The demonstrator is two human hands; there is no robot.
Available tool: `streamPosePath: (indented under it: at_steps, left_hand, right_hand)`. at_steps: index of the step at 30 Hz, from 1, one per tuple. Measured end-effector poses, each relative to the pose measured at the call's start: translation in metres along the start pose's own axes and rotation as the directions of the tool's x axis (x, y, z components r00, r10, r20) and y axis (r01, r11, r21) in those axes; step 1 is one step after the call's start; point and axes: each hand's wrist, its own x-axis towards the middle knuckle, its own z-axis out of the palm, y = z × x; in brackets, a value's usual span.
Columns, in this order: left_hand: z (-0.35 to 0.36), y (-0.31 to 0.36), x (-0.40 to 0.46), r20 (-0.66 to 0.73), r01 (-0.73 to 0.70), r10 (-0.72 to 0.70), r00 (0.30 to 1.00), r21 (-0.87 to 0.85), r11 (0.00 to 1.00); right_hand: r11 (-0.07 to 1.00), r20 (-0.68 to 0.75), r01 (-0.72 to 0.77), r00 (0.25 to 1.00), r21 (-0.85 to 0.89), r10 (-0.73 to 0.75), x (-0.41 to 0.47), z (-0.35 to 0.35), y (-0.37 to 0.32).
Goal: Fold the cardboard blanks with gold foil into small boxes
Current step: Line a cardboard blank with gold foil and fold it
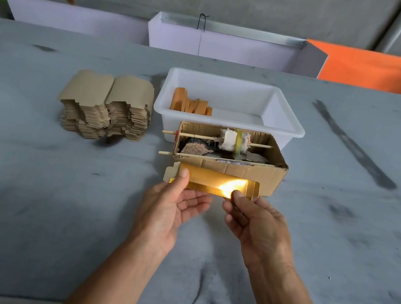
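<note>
Hands meet over the grey table: left hand and right hand each pinch an end of a gold-foil blank, thumbs on top, just before the open cardboard box. Stacked blanks lie far left beside a white tub.

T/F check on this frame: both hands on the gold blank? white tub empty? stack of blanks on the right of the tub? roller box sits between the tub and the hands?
1. Both hands hold the gold foil blank. True: the left hand and the right hand each pinch it with a thumb on top.
2. The white tub is empty. False: orange pieces lie in its left end.
3. The stack of blanks lies right of the tub. False: it lies to its left.
4. The cardboard box with the cloth roller sits between tub and hands. True.
</note>
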Motion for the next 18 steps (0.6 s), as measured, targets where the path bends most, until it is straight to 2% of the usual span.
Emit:
streamPosePath:
  at_steps: [10,18]
  left_hand:
    - [-0.005,-0.004,0.001,-0.132,0.060,-0.061,0.989,-0.009,0.998]
    - [0.001,-0.015,-0.004,-0.057,0.114,-0.110,0.992,0.080,0.990]
  right_hand:
    - [0.999,-0.036,0.006,0.999,-0.049,-0.008,0.001,-0.007,0.003]
    - [0.993,-0.014,-0.005,1.000,-0.114,0.003,-0.002,-0.001,0.006]
